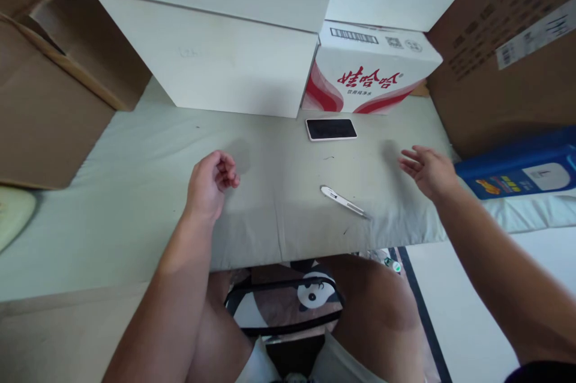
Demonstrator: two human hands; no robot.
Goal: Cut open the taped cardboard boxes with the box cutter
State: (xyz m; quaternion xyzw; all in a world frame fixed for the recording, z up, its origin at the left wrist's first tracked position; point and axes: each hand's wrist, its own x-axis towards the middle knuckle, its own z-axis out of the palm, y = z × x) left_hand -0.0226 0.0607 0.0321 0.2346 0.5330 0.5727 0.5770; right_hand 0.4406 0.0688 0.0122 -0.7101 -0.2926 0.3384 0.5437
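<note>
- The white cutter, as I judge it by its slim form, lies on the pale green cloth, in the space between the two hands and a little closer to the person than they are.
- Its long axis is diagonal: the wide end is toward the far left, and the narrow grey end points to the near right, to the front edge of the cloth.
- The right hand is the nearer one. From this hand, the cutter lies to the left and toward the person.
- The right hand has its fingers loosely stretched and apart, and it grasps nothing. A blue package is just beside its wrist, on the outer side.
- The left hand is half curled, released, with no thing visible in it. From it, the cutter lies to the right, more apart.
- The phone lies farther than the cutter, its dark screen upward, its long axis almost from side to side. It is in front of the red-and-white carton, and no hand touches it.
</note>
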